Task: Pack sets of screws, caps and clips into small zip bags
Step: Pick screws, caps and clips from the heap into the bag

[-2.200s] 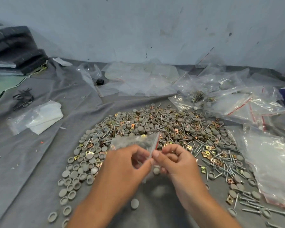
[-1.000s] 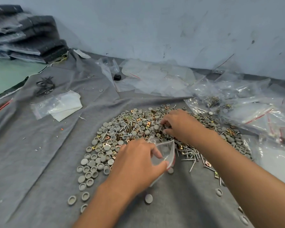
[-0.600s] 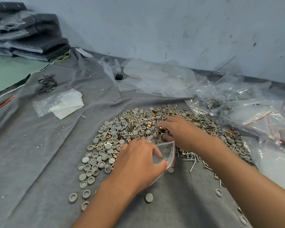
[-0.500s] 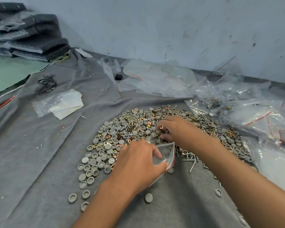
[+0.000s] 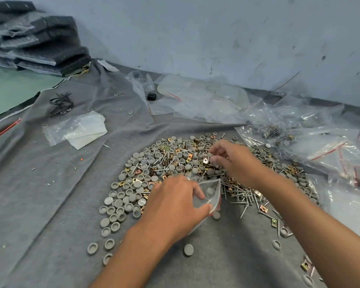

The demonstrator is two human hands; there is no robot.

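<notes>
A wide heap of grey round caps (image 5: pixel 133 190), brass clips and silver screws (image 5: pixel 242 197) lies on grey felt (image 5: pixel 50 204). My left hand (image 5: pixel 175 206) holds a small clear zip bag (image 5: pixel 209 194) with a red seal line, its mouth open toward the heap. At least one grey cap shows inside the bag. My right hand (image 5: pixel 231 161) hovers over the heap's far side and pinches a small metal clip (image 5: pixel 205 161) between thumb and fingers.
Clear zip bags (image 5: pixel 330 150), some with parts inside, are piled at the right. More plastic sheets (image 5: pixel 200 100) lie by the wall. A bag of white sheets (image 5: pixel 79 129) and black ties (image 5: pixel 60 103) lie left. Folded dark felt stacks (image 5: pixel 35 42) sit at the back left.
My right hand left the bag, reached into the heap and has lifted a clip off it. My left hand kept hold of the open bag and lowered it to the felt.
</notes>
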